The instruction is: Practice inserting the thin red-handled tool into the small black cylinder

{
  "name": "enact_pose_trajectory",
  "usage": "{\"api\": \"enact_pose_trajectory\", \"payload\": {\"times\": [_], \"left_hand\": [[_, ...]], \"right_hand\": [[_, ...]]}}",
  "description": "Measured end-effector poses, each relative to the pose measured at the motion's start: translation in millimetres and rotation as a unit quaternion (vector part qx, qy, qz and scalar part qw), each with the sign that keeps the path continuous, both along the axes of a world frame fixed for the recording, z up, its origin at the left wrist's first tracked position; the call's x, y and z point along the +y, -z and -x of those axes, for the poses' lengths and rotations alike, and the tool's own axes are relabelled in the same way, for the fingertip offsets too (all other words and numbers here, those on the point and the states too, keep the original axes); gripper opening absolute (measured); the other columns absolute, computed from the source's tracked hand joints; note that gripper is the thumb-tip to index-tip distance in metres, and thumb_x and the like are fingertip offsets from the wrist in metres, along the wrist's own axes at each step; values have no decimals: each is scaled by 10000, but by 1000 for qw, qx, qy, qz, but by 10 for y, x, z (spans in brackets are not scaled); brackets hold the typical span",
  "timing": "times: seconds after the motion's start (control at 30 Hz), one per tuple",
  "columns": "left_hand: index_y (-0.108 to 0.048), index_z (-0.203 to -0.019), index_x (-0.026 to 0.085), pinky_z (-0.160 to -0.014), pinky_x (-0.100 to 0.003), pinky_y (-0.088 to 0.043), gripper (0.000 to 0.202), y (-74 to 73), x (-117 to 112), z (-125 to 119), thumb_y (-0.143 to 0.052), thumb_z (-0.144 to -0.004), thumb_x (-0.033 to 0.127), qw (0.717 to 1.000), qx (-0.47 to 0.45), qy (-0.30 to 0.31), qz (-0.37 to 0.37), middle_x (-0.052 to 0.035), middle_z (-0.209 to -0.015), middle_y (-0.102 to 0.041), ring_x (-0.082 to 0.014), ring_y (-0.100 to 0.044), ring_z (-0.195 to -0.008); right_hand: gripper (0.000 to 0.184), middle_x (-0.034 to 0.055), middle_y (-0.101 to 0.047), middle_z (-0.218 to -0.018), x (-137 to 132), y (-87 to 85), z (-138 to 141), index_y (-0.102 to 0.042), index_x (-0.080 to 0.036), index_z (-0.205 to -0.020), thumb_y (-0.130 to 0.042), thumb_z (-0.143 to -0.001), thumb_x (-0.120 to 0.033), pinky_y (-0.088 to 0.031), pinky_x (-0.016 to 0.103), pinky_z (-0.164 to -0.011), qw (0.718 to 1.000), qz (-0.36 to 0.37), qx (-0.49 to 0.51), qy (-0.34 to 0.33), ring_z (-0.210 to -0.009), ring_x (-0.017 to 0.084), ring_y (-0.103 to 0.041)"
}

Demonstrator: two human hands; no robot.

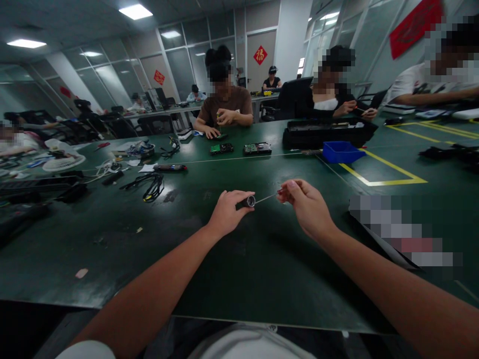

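Note:
Above the green table, my left hand [227,212] pinches a short dark cylinder [250,201] between thumb and fingers. Its round, silvery-rimmed end faces me and to the right. My right hand [304,202] is closed on a thin-shafted screwdriver [266,199], whose handle is mostly hidden in the fingers apart from a small reddish bit. The shaft slants down to the left, and its tip meets the cylinder's open end; whether it goes inside I cannot tell.
Beyond my hands lie two circuit-board drives [257,148], a blue bin [342,152] and a long black casing [329,133]. Black cables [147,187] and a dark tool [170,168] lie left. A pale sheet [392,229] is at right. Co-workers sit across the green table [224,279].

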State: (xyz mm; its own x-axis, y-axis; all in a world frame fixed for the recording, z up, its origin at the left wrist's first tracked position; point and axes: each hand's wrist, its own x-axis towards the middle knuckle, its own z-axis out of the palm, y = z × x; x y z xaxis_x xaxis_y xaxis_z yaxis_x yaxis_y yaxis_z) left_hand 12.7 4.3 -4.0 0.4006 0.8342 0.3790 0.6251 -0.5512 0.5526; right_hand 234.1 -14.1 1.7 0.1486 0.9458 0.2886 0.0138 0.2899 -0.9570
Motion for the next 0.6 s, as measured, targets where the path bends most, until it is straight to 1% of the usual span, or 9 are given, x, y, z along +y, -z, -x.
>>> {"api": "enact_pose_trajectory", "payload": {"times": [0.17, 0.3, 0.37, 0.47, 0.6], "left_hand": [[-653, -1256, 286, -1142, -560, -271, 405, -13, -14, -11, -728, -857, 283, 1000, 2, -2, 6, -53, -1279, -675, -258, -581, -1214], [-653, -1254, 287, -1140, -551, -275, 410, -8, -17, -14, -735, -853, 301, 1000, -3, -1, -1, -52, -1267, -681, -258, -589, -1199], [-659, -1247, 281, -1122, -531, -309, 406, -10, -19, -14, -739, -849, 306, 1000, -8, 2, -3, -51, -1250, -689, -257, -598, -1179], [-669, -1237, 259, -1049, -469, -402, 410, -15, -20, -13, -752, -837, 292, 1000, -17, 7, -1, -58, -1224, -697, -253, -611, -1146], [-677, -1226, 239, -990, -419, -451, 418, -10, -16, -12, -768, -819, 257, 1000, -26, 14, 7, -59, -1197, -703, -241, -625, -1116]], "right_hand": [[282, 36, -679, -831, -45, -27, 26, -646, -213, -932, -555, -942, -480, -538, 383, -764, 999, -20, -35, 24, -761, 185, -653], [278, 45, -694, -832, -74, -76, 44, -642, -211, -938, -552, -943, -474, -538, 390, -767, 997, -27, -65, 17, -768, 197, -665], [274, 48, -704, -828, -91, -101, 49, -638, -212, -937, -545, -946, -469, -536, 389, -757, 995, -33, -88, 16, -761, 200, -671], [285, 54, -720, -819, -120, -149, 43, -647, -206, -940, -543, -949, -470, -530, 379, -737, 990, -38, -133, 18, -759, 204, -684], [317, 40, -707, -707, -161, -214, 26, -668, -204, -856, -593, -910, -507, -498, 357, -654, 977, -25, -208, 30, -662, 204, -668]]}}
